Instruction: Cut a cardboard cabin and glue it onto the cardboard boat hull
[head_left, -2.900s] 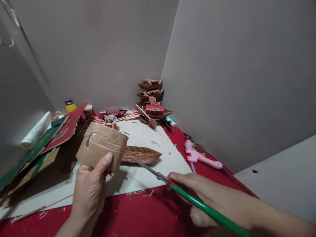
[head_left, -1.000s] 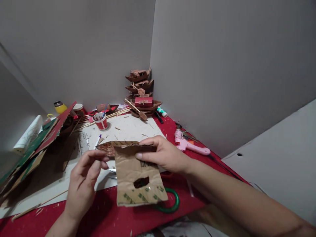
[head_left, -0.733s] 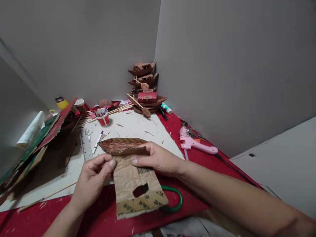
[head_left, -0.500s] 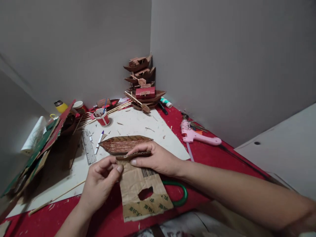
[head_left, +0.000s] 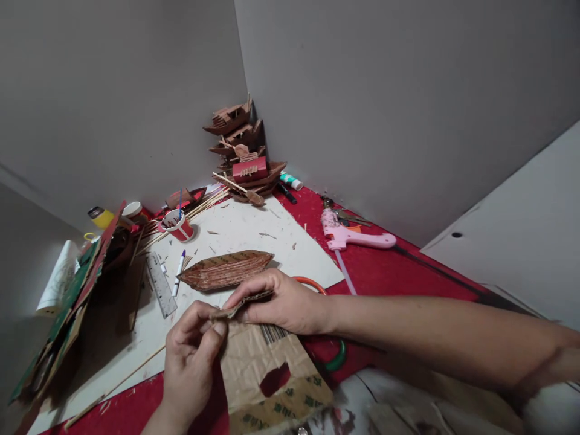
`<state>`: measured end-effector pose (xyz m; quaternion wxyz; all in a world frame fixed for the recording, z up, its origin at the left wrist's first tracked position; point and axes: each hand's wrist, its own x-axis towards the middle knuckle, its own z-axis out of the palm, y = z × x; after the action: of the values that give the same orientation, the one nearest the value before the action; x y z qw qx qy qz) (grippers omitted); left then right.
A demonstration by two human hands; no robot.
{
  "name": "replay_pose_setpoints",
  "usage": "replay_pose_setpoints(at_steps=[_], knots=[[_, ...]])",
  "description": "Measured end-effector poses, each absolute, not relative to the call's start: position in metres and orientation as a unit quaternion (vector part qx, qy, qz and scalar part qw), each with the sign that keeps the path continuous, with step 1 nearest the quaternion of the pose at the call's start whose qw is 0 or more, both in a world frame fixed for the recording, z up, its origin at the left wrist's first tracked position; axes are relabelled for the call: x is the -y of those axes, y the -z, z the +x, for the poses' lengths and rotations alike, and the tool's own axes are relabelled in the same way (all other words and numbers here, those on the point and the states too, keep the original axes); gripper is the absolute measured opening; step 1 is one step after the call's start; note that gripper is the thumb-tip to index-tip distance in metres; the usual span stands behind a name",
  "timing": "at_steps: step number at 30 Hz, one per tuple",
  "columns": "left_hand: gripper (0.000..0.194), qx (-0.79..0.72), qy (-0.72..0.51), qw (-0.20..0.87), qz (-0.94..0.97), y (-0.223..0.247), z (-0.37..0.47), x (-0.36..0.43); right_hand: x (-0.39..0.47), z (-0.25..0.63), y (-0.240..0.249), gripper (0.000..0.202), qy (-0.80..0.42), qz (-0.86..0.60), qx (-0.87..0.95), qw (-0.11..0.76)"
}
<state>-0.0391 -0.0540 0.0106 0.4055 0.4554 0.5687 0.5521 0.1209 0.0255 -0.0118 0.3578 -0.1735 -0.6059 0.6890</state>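
A brown corrugated cardboard sheet [head_left: 247, 356], with green print along its lower edge and a jagged hole, hangs between my hands at the table's front. My left hand [head_left: 193, 356] pinches its top left corner between thumb and fingers. Across the top edge, my right hand [head_left: 285, 302] grips the cardboard, thumb on the near face and fingers behind. The top edge is bent, with its fluting showing. Just beyond my hands lies a brown boat hull [head_left: 226, 270]. Partly hidden by my right hand and wrist are an orange loop [head_left: 312, 281] and a green loop [head_left: 336, 356], which look like handles.
Stacked model boats [head_left: 247, 172] stand in the corner. A pink glue gun [head_left: 357, 237] lies on the red cloth at right. Left of the hull are a marker [head_left: 179, 275], a ruler [head_left: 161, 287] and a paper cup [head_left: 178, 226]. Cardboard sheets [head_left: 81, 302] lean at far left.
Both hands have drawn the cardboard down and nearer, away from the hull. Its top edge is bent more. The orange loop now shows beside my right hand. The view has shifted slightly right.
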Motion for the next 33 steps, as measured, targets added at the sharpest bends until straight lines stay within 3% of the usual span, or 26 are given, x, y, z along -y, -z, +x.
replay_pose_setpoints(at_steps=[4, 11, 16, 20, 22, 27, 33], knots=[[0.012, -0.552, -0.56, 0.423, 0.45, -0.012, -0.04, 0.054, -0.022, 0.125, 0.011, 0.019, -0.649, -0.136, 0.635, 0.397], [0.025, -0.511, -0.511, 0.59, 0.36, -0.02, -0.042, 0.057, -0.021, 0.132, 0.02, 0.022, -0.382, 0.0, 0.781, 0.493], [0.014, -0.494, -0.437, 0.425, 0.62, -0.019, -0.057, 0.06, -0.021, 0.135, 0.015, 0.024, -0.441, -0.009, 0.779, 0.447], [0.014, -0.455, -0.41, 0.301, 0.731, -0.021, -0.067, 0.056, -0.031, 0.148, -0.007, 0.05, -0.57, -0.061, 0.753, 0.323], [0.018, -0.443, -0.389, 0.233, 0.773, -0.022, -0.068, 0.054, -0.035, 0.152, -0.015, 0.045, -0.609, -0.099, 0.734, 0.283], [0.033, -0.38, -0.33, 0.098, 0.859, -0.015, -0.061, 0.051, -0.037, 0.149, -0.018, 0.049, -0.555, -0.188, 0.784, 0.205], [0.024, -0.391, -0.319, 0.071, 0.86, -0.015, -0.056, 0.053, -0.036, 0.144, -0.01, 0.038, -0.557, -0.205, 0.795, 0.123]])
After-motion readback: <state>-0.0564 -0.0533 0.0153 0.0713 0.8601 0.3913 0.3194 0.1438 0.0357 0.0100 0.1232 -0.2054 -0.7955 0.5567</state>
